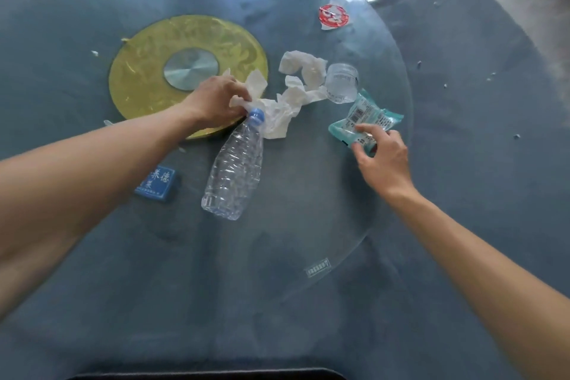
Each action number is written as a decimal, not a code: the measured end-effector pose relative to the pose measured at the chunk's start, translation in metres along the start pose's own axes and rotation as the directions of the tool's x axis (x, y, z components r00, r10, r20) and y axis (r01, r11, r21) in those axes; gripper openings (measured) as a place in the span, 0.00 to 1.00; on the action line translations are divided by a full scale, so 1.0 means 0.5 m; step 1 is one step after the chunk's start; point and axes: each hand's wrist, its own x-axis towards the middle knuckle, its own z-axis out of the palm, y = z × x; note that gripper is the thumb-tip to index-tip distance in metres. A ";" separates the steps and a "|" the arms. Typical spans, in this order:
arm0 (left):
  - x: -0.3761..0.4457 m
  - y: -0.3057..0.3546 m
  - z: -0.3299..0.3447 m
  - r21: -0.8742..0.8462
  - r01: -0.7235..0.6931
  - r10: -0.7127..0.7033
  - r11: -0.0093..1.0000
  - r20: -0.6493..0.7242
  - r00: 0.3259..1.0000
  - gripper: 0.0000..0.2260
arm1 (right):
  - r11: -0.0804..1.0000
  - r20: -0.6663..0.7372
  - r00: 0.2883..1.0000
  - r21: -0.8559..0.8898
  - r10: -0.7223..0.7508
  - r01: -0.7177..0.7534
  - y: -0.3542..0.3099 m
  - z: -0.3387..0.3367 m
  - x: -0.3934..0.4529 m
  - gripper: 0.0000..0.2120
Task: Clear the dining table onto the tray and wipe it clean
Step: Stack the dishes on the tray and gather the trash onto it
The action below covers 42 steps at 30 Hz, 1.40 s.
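Note:
On the blue-grey table with a round glass turntable [364, 225], my left hand [216, 102] is closed on one end of a crumpled white tissue [290, 102]. The tissue trails right toward a clear plastic cup [341, 83] lying on its side. An empty clear bottle with a blue cap [234, 170] lies just below my left hand. My right hand [382, 160] pinches a teal snack wrapper [367, 120] between thumb and fingers. A red and white foil lid [333, 16] lies farther back.
A yellow disc with a metal hub [148, 71] sits at the turntable's centre. A small blue box with white characters [157, 183] lies near my left forearm. Small white scraps [444, 85] dot the right side. A dark edge [209, 375] shows at the bottom.

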 end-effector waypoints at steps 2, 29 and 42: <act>-0.007 -0.001 0.003 0.013 0.026 -0.025 1.000 -0.065 0.998 0.08 | 0.999 -0.043 0.999 0.032 -0.022 0.023 0.001 0.007 -0.016 0.15; -0.802 0.292 0.005 -0.508 -0.049 -0.053 0.860 -0.183 0.982 0.12 | 0.967 -0.089 0.983 0.186 -0.159 0.173 -0.064 -0.143 -0.783 0.17; -1.012 0.293 0.212 -0.136 0.042 -0.020 0.990 0.159 0.987 0.18 | 1.000 0.247 0.969 -0.008 0.018 -0.017 0.038 -0.002 -1.010 0.22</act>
